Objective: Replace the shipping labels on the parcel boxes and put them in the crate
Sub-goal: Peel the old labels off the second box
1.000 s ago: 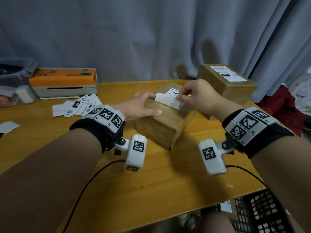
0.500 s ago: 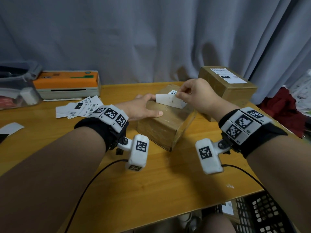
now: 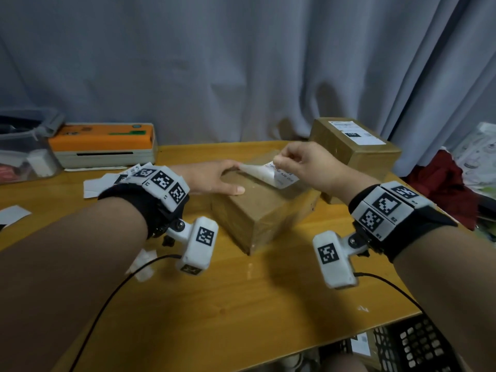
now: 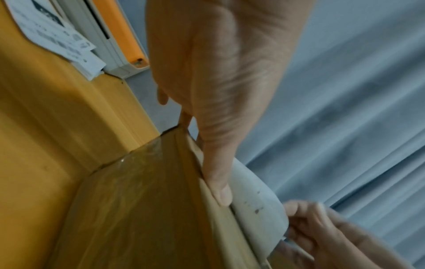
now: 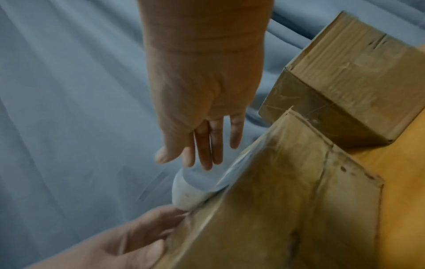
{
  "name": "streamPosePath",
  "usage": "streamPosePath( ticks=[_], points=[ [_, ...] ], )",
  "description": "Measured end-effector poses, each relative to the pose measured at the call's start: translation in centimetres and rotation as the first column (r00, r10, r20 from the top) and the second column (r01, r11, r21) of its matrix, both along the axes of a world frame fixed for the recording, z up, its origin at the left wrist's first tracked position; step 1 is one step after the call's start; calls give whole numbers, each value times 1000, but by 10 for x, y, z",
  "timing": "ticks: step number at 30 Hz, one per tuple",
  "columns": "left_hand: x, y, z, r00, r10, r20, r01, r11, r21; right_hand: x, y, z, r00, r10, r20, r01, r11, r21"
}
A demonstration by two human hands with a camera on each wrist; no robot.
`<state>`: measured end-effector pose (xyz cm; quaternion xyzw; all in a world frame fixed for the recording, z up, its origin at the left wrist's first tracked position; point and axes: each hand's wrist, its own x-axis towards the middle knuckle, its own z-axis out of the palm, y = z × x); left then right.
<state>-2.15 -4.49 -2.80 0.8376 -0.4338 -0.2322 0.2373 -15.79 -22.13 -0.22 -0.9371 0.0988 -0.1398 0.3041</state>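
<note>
A brown cardboard parcel box (image 3: 263, 210) sits mid-table. My left hand (image 3: 234, 178) presses flat on its top near the left edge, fingers straight; the left wrist view shows the thumb (image 4: 218, 182) lying along the box (image 4: 142, 209). My right hand (image 3: 280, 164) pinches a white shipping label (image 3: 264, 173), curled back and partly peeled off the box top. In the right wrist view the label (image 5: 195, 185) bends up from the box (image 5: 287, 200) under my right hand's fingers (image 5: 207, 151). A black plastic crate (image 3: 413, 345) stands below the table's front right.
A second box (image 3: 357, 159) carrying a label (image 3: 357, 132) stands at the back right, close behind the first. An orange-topped label printer (image 3: 104, 143) and loose labels (image 3: 107, 181) lie at the back left, beside a clear bin (image 3: 24, 151). A grey curtain hangs behind.
My right hand has pulled the label further across the box top toward the right, so more of it is lifted and folded back. The left hand stays pressed on the box.
</note>
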Motion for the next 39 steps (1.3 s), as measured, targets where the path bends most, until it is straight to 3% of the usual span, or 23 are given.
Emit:
streamPosePath(
  ticks=[2, 5, 10, 15, 17, 28, 34, 39],
  points=[
    [8, 2, 3, 975, 26, 220, -39, 998, 54, -6, -8, -8, 985, 47, -165, -50, 999, -15],
    [5, 4, 7, 849, 78, 522, -124, 991, 54, -12, -23, -22, 921, -12, -390, -64, 981, -181],
    [-17, -5, 15, 759, -47, 649, 77, 997, -17, -10, -20, -26, 912, -66, -405, 5, 989, -148],
    [-34, -28, 25, 547, -239, 802, 199, 968, 152, -9, -10, -14, 889, -144, -434, 32, 966, -255],
    [-33, -29, 31, 519, -266, 812, 188, 962, 196, -12, -7, -12, 887, -154, -435, 26, 958, -286],
    [-28, -14, 30, 633, -135, 763, 115, 990, 79, -14, 7, -7, 838, -201, -508, 32, 946, -322],
    [-24, -13, 29, 753, -30, 657, 36, 999, 4, -22, 7, -13, 862, -136, -488, 50, 981, -186],
    [-18, -19, 28, 801, 52, 597, -58, 998, -8, -24, 6, -16, 871, -117, -476, 50, 987, -150]
  ],
)
